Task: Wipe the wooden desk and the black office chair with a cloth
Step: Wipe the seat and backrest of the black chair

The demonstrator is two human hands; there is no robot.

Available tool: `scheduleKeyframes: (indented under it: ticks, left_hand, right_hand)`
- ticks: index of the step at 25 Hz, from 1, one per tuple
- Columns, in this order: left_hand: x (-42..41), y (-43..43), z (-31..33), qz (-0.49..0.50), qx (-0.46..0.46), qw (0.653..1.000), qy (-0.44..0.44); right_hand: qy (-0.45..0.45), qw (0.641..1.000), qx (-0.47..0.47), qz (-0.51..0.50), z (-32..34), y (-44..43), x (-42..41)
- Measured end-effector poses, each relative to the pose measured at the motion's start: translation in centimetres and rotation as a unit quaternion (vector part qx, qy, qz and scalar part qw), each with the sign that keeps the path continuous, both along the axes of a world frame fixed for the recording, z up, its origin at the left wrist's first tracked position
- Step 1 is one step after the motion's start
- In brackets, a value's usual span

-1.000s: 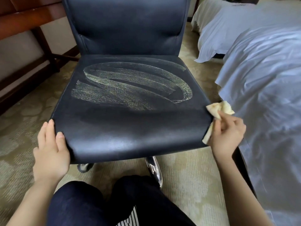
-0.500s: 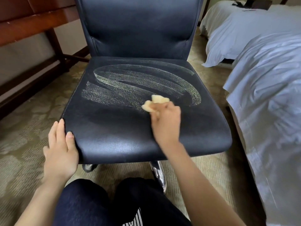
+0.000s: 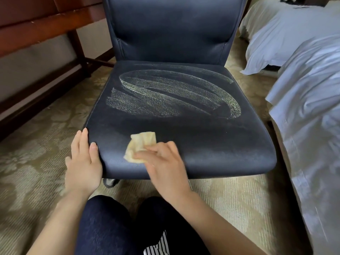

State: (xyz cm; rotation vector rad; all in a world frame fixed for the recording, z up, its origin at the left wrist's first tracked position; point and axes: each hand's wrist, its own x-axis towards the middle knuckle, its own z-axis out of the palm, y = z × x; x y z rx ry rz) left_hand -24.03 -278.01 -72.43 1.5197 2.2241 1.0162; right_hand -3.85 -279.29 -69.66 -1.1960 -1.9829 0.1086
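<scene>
Head camera, looking down: my right hand (image 3: 165, 162) presses a crumpled yellow cloth (image 3: 140, 146) onto the seat of the black office chair (image 3: 202, 137), near the seat's front edge at about 7 o'clock. My fingers curl over the cloth and seem to pinch it, though motion blur softens the hand. My left hand (image 3: 82, 162) lies with fingers straight against the seat's front corner at 8 o'clock, thumb on the cushion, holding nothing. Pale curved wipe marks (image 3: 171, 96) arc across the middle of the seat. The wooden desk (image 3: 46, 28) stands at 10 o'clock. A white-sheeted bed (image 3: 309, 107) fills 3 o'clock, with a second bed (image 3: 279, 34) at 1 o'clock. Patterned carpet (image 3: 36, 144) lies beneath, my knees (image 3: 103, 227) at 6 o'clock.
</scene>
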Motion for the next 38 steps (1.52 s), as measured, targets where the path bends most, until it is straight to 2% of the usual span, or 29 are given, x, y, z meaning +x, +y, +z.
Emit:
scheduleKeyframes:
  ticks: [4,8,10,12,17,20,25,28,32,34,36,38]
  left_hand:
    - [0.2,-0.1,0.2,0.004,-0.011,1.0,-0.009]
    - [0.6,-0.2,0.5,0.003,-0.012,1.0,-0.027]
    - [0.9,-0.3,0.7,0.003,-0.015,0.999,-0.035]
    - [0.9,-0.4,0.8,0.001,-0.019,0.999,-0.04]
    - [0.6,-0.8,1.1,-0.01,-0.04,0.997,-0.059]
    - [0.3,-1.3,1.0,-0.02,-0.036,0.997,-0.066]
    - [-0.3,-1.9,0.4,-0.012,-0.048,0.996,-0.07]
    - [-0.3,-2.4,-0.2,0.015,-0.053,0.994,-0.091]
    - [-0.4,-2.6,-0.4,0.026,-0.047,0.994,-0.098]
    - [0.0,-2.6,-0.6,0.029,-0.033,0.992,-0.115]
    - [0.4,-2.6,-0.7,0.027,0.001,0.987,-0.157]
    - [0.5,-2.5,-0.8,0.029,0.038,0.977,-0.209]
  right_hand:
    - [0.047,0.991,0.006,-0.126,-0.1,0.2,6.1]
    - [0.017,0.952,-0.017,-0.306,1.0,2.6,13.3]
    - [0.054,0.926,-0.07,-0.367,1.8,4.1,13.9]
    - [0.032,0.923,-0.087,-0.373,2.3,5.7,11.9]
    - [-0.056,0.967,-0.093,-0.23,3.1,9.0,2.4]
    - [-0.073,0.981,-0.095,-0.152,3.2,10.2,-3.4]
    - [-0.074,0.994,-0.087,0.005,3.4,10.2,-10.7]
    - [-0.107,0.986,-0.055,0.119,3.1,8.6,-11.2]
    - [-0.121,0.958,-0.05,0.254,3.5,7.5,-7.4]
    - [-0.156,0.931,-0.042,0.329,3.1,6.1,-4.9]
    - [-0.258,0.872,-0.018,0.415,2.3,4.0,-1.8]
    - [-0.399,0.782,0.022,0.478,0.8,2.1,1.9]
